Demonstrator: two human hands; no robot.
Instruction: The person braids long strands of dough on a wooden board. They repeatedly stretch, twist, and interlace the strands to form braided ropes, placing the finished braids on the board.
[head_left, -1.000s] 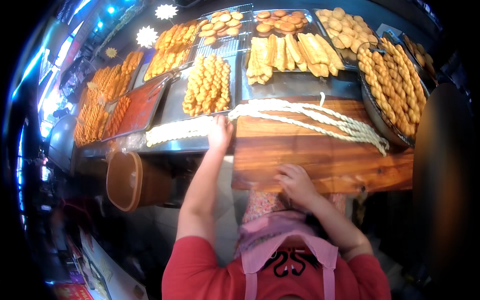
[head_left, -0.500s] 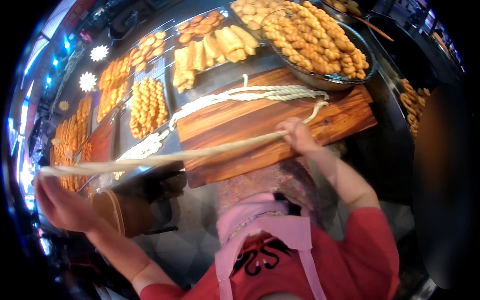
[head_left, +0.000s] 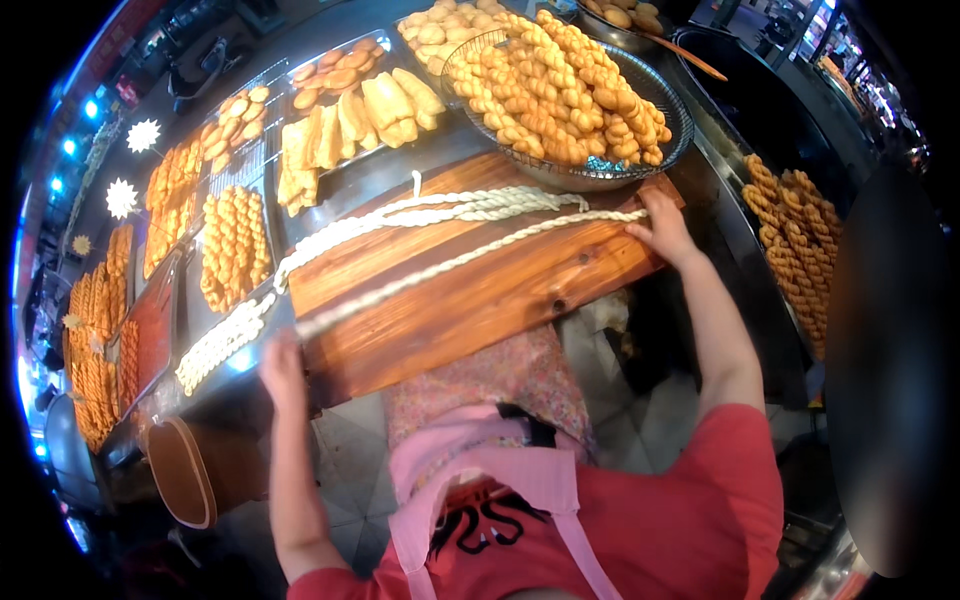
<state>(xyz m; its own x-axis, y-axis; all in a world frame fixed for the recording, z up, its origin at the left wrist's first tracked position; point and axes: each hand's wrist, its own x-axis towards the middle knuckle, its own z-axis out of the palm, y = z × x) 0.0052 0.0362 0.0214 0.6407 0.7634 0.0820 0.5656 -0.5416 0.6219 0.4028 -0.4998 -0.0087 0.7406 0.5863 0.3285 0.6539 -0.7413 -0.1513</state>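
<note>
Left grip (head_left: 283,367), blurred, and right grip (head_left: 660,230), loosely curled, at opposite ends of a pale twisted dough rope (head_left: 468,255), frame centre, over a brown wooden board (head_left: 490,300); I cannot tell whether either pinches. Uneven release could, I judge, unwind it.

The dough rope (head_left: 440,268) is creamy white; the board (head_left: 470,300) is streaked orange and dark brown. The fried twists (head_left: 560,95) are golden brown. The apron (head_left: 530,475) is pink, the shirt (head_left: 670,485) red.
</note>
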